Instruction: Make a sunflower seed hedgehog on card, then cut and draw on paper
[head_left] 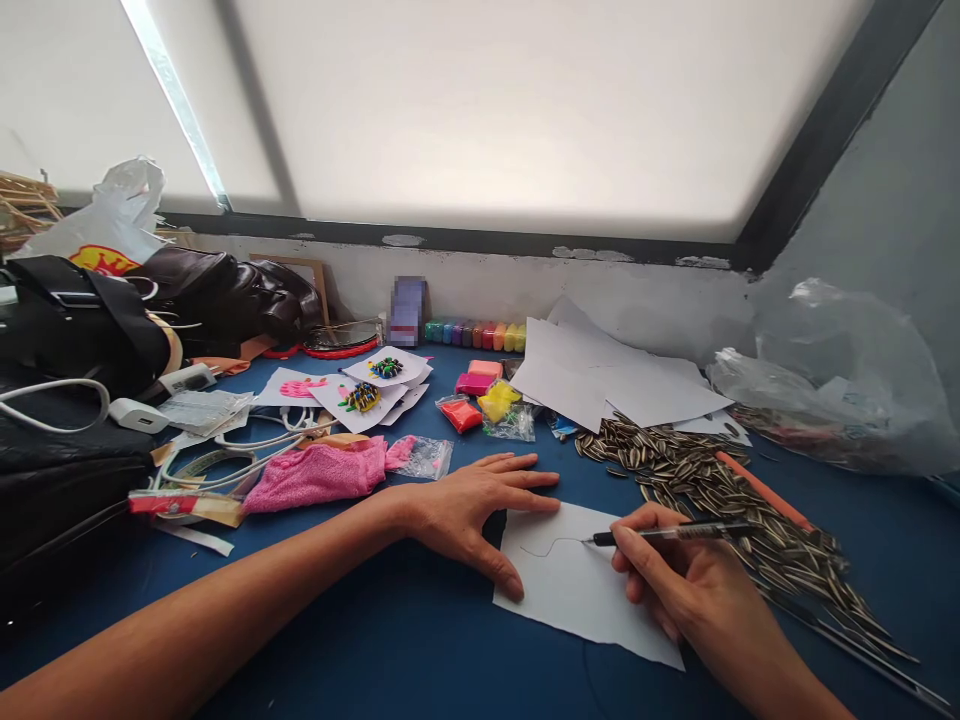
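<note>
A torn piece of white paper (570, 590) lies on the blue tabletop in front of me, with a thin curving line drawn across its upper part. My right hand (675, 575) grips a black pen (675, 532), its tip touching the paper at the right end of that line. Fingers spread, my left hand (480, 510) lies flat at the paper's left side, the thumb and a fingertip on its edge. Just beyond my right hand is a spread pile of striped sunflower seeds (690, 470), with an orange stick (765, 490) on it.
White sheets (615, 370) lie behind the seeds, near a clear plastic bag (847, 390). Coloured clay packets (480, 395) sit mid-table. Seed-decorated paper pieces (364, 400), a pink cloth (322, 475), white cables and black bags (82, 330) crowd the left. Metal tools (862, 645) lie right.
</note>
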